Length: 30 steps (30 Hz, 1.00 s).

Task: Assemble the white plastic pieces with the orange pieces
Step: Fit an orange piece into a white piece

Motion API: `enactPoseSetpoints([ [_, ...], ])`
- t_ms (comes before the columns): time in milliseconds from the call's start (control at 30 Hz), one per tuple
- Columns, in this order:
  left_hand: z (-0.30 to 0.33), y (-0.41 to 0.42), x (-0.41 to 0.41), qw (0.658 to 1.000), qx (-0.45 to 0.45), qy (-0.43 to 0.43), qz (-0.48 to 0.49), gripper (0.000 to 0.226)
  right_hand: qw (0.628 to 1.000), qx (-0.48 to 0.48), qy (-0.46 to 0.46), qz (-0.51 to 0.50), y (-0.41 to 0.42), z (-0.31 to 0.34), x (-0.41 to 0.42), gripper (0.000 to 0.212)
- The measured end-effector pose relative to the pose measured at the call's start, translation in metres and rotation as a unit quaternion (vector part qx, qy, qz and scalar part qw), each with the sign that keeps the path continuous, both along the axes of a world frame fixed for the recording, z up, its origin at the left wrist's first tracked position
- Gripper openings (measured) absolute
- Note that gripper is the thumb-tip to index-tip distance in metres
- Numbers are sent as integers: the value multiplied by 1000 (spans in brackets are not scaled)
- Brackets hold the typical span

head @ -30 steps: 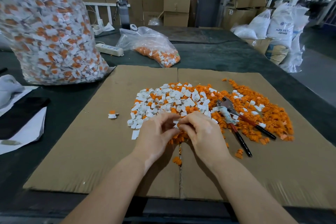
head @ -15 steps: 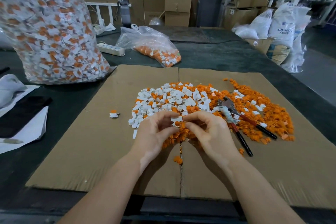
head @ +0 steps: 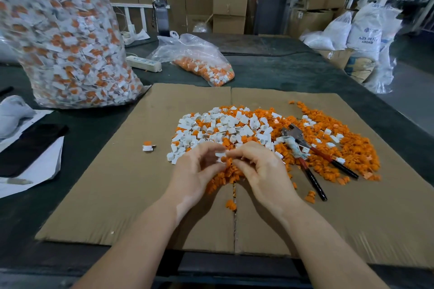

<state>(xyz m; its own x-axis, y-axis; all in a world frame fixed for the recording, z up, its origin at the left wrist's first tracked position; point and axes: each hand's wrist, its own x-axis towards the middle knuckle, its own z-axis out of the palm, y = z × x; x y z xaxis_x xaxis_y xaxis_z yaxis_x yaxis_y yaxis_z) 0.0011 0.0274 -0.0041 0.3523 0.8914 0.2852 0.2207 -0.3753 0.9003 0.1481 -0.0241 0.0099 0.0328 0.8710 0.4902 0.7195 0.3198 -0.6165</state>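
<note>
Both hands pinch parts above the pile's near edge: left hand (head: 199,169) holds a white piece (head: 220,155), right hand (head: 256,166) apparently an orange piece (head: 224,159). Step judged: mating one pair. Next: align, press together. Pliers (head: 305,150) lie beside, on cardboard (head: 117,195).

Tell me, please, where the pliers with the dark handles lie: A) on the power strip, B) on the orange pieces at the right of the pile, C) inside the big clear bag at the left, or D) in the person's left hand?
B: the pliers lie across the orange pieces on the cardboard, right of the right hand, which does not touch them.
</note>
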Motion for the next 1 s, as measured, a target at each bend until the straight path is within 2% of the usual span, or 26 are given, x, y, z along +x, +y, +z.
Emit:
enactPoseSetpoints([
  [133, -3, 25, -30, 986, -19, -5, 166, 24, 998, -20, 6, -67, -4, -6, 14, 23],
  [233, -9, 46, -60, 950, 27, 136, 282, 15, 996, -26, -52, -74, -5, -10, 16, 19],
  [333, -15, 56, -75, 906, 43, 261, 329, 14, 992, -42, -98, -60, -5, -14, 11, 17],
  [467, -16, 61, -76, 882, 60, 331, 329, 22, 981, -53, -185, -39, -3, -18, 6, 19],
  [567, -17, 57, -71, 888, 78, 309, 332, 30, 966, -69, -249, -32, 0, -21, 4, 23],
  [667, -15, 50, -61, 908, 101, 265, 310, 30, 957, -74, -279, -33, 2, -23, 4, 22],
  [800, -9, 40, -48, 951, 81, 188, 230, 16, 963, -61, -257, -47, 1, -22, 3, 13],
  [900, -9, 34, -51, 952, 41, 194, 235, 20, 972, -51, -219, -64, -1, -21, 4, 13],
  [1000, -12, 30, -54, 946, 1, 233, 226, 12, 977, -50, -198, -67, -1, -22, 5, 15],
])
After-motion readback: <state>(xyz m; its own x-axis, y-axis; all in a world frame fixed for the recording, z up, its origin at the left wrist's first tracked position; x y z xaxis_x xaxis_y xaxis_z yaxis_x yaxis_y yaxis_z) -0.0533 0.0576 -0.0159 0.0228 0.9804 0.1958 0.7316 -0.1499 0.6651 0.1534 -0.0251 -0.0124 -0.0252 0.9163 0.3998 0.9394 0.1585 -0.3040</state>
